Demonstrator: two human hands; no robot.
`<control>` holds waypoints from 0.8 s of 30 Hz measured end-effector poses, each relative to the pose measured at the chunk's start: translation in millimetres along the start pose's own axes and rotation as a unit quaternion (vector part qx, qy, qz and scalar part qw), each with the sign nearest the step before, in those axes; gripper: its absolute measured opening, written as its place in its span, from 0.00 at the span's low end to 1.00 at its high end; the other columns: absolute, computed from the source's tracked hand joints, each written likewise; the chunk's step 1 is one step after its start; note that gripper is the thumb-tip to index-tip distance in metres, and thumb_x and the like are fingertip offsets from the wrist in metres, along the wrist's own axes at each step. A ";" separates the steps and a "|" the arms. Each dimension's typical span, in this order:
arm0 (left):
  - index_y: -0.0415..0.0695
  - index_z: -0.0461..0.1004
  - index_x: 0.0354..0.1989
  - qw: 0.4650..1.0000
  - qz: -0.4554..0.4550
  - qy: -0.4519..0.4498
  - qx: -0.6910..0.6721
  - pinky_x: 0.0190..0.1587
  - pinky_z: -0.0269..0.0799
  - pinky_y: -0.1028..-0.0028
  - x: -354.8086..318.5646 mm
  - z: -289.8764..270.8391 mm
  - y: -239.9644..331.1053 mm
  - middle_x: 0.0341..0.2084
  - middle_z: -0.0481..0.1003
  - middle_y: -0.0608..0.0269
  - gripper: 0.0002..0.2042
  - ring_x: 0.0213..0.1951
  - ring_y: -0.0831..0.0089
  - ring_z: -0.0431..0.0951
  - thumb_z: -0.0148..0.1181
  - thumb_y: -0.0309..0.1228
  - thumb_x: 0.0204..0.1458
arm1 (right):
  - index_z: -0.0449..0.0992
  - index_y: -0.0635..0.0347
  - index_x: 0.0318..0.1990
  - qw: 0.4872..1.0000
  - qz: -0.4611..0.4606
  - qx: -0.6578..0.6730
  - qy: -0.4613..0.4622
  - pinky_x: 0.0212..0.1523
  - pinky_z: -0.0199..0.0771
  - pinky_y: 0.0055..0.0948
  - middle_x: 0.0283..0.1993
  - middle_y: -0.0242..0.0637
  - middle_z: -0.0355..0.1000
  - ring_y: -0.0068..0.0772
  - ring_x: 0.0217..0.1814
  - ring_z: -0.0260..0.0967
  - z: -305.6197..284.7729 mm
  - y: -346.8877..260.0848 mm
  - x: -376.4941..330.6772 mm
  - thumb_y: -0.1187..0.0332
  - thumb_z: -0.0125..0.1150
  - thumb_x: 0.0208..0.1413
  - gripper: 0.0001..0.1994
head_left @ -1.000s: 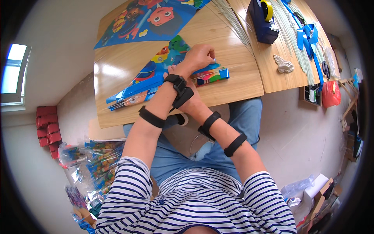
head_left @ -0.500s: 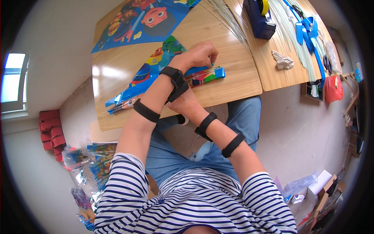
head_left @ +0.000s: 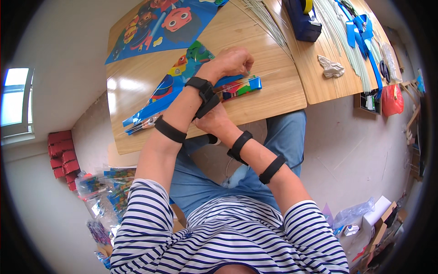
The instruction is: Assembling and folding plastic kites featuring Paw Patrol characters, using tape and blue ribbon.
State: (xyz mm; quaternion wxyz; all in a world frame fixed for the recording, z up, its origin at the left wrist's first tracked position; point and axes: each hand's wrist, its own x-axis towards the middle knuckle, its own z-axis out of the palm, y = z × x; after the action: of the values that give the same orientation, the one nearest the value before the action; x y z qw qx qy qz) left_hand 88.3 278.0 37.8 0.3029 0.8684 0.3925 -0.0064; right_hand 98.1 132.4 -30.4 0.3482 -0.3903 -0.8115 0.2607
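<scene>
Fingers of our left hand [head_left: 232, 61] curled, pressing folded kite [head_left: 191, 86] on table [head_left: 269, 98]; right hand [head_left: 212, 119] under left wrist, fingers hidden, can't tell.

At twelve o'clock a dark blue tape dispenser [head_left: 302, 19] stands on the wooden table [head_left: 255, 41], with a bundle of thin pale sticks [head_left: 267, 23] fanned out just to its left and a large blue cartoon-printed sheet [head_left: 159, 27] lying flat toward eleven. Toward one and two o'clock lie blue ribbons [head_left: 360, 32], a crumpled white scrap [head_left: 331, 67] and a red bag [head_left: 391, 98] hanging off the table's edge. Red boxes [head_left: 61, 153] sit stacked at nine o'clock, packets in clear wrap [head_left: 102, 187] are piled at eight, and cardboard boxes [head_left: 376, 221] rest at four.
</scene>
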 end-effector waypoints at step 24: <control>0.36 0.81 0.40 0.867 -0.348 0.346 -0.090 0.46 0.74 0.71 -323.8 -16.5 -128.0 0.34 0.82 0.59 0.08 0.40 0.73 0.80 0.63 0.26 0.55 | 0.62 0.64 0.71 0.982 -0.038 -0.182 -0.031 0.80 0.33 0.52 0.78 0.50 0.52 0.48 0.83 0.42 -7.6 -8.5 5.5 0.44 0.63 0.54 0.43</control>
State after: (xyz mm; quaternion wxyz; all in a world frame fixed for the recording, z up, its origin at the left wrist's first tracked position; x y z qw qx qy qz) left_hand -227.3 132.4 65.2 0.2028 0.5913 0.7474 0.2251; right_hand 97.6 133.3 -17.8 0.2555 -0.4073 -0.8702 0.1074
